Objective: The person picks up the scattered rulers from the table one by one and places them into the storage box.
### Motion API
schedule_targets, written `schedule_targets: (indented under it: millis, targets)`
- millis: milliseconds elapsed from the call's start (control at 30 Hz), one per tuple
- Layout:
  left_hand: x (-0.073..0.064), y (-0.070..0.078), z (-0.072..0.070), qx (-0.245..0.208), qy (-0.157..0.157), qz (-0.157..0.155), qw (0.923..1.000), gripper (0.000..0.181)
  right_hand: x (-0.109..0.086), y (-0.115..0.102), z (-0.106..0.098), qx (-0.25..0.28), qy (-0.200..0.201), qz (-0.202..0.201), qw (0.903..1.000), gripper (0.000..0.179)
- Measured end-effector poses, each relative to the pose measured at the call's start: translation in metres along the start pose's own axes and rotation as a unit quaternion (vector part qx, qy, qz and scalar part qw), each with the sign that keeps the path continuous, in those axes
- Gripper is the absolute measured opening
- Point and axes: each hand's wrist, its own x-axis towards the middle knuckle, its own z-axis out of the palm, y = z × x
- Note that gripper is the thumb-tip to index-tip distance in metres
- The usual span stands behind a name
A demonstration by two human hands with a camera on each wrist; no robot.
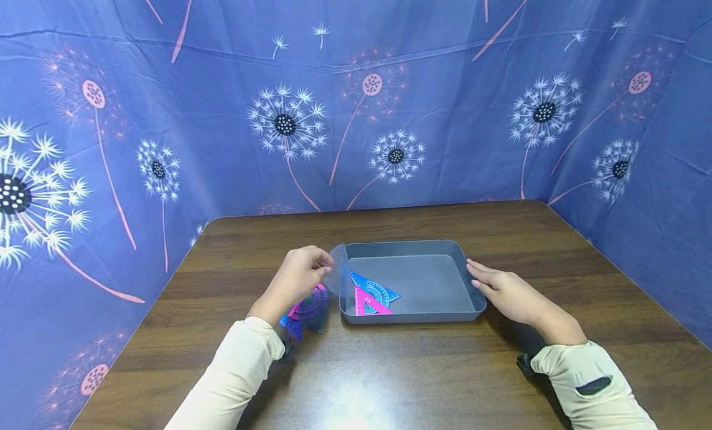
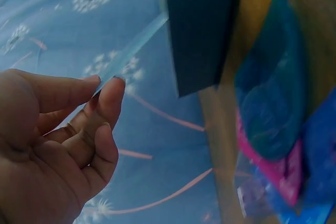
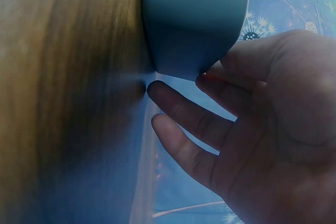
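Note:
My left hand (image 1: 299,274) pinches a thin, translucent bluish plastic piece (image 1: 340,272) between thumb and fingertips, over the left end of a grey rectangular tray (image 1: 411,317). Seen edge-on in the left wrist view, the plastic piece (image 2: 134,45) slants up toward the tray wall (image 2: 202,35). Inside the tray's left part lie a blue set square (image 1: 392,293) with a protractor cutout and a pink set square (image 1: 364,303). At the tray's right end my right hand (image 1: 508,294) touches the outer wall with fairly straight fingers (image 3: 191,114).
Left of the tray, partly behind the left hand, lies a pile of pink and blue plastic drawing pieces (image 1: 311,305). The tray stands on a brown wooden table (image 1: 389,362). A blue dandelion-print cloth (image 1: 445,109) hangs behind and at both sides.

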Motion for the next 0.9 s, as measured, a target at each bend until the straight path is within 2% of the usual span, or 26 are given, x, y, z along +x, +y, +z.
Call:
schedule_targets:
  millis: [167, 300, 533, 633, 733, 900]
  targets:
    - [-0.002, 0.003, 0.013, 0.019, -0.031, 0.011, 0.9993, 0.006, 0.0, 0.0, 0.0, 0.001, -0.003, 0.003, 1.0, 0.042]
    - [-0.003, 0.004, 0.018, 0.045, -0.062, 0.011, 0.997, 0.007, -0.001, -0.001, -0.001, 0.004, -0.002, 0.002, 1.0, 0.042]
    - [-0.007, 0.006, 0.024, 0.078, -0.132, 0.024, 0.9878, 0.026, -0.001, 0.0, -0.001, 0.008, -0.002, 0.001, 1.0, 0.042]
    - [-0.01, 0.007, 0.027, 0.116, -0.139, 0.041, 0.9826, 0.035, -0.001, 0.0, -0.001, 0.002, 0.002, -0.001, 1.0, 0.041]
    - [-0.012, 0.009, 0.03, 0.151, -0.133, 0.061, 0.9776, 0.043, -0.001, -0.001, -0.002, 0.003, 0.006, -0.007, 1.0, 0.041]
    - [-0.016, 0.012, 0.038, 0.175, -0.14, 0.077, 0.9715, 0.049, -0.001, -0.001, -0.001, 0.002, 0.005, -0.007, 1.0, 0.041]
